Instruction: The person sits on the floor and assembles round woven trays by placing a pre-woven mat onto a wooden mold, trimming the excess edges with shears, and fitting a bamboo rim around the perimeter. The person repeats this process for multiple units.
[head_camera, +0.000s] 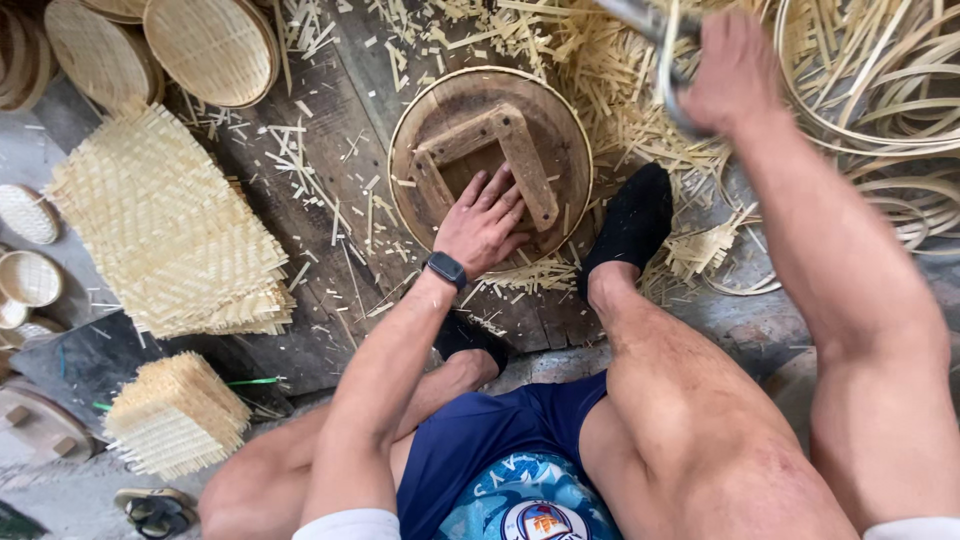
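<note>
Seen from the head camera, the person sits low over a floor of dark, worn wooden planks (340, 140) strewn all over with pale bamboo offcuts (590, 70), thickest at the top and around the feet. In the middle of the planks lies a round wooden form (545, 120) with a rimmed edge and an angular wooden frame (520, 150) fixed on its face. The left hand (482, 222) lies flat on this form, fingers (505, 195) spread and pressing down beside the frame, holding nothing; a dark watch (446, 269) sits on that wrist. The right hand (730, 70) is raised at the top right, fingers closed around a metal tool (655, 35) whose shape is blurred, well above the form. A foot in a black shoe (632, 222) is planted just beside the form's right edge. To the left, a stack of square woven bamboo mats (165, 225) rests on the planks, with a smaller stack (175, 412) nearer the person. Round woven trays (210, 45) lean at the top left, small round baskets (28, 278) sit at the far left edge, and coils of bamboo strip (880, 90) fill the top right corner.
</note>
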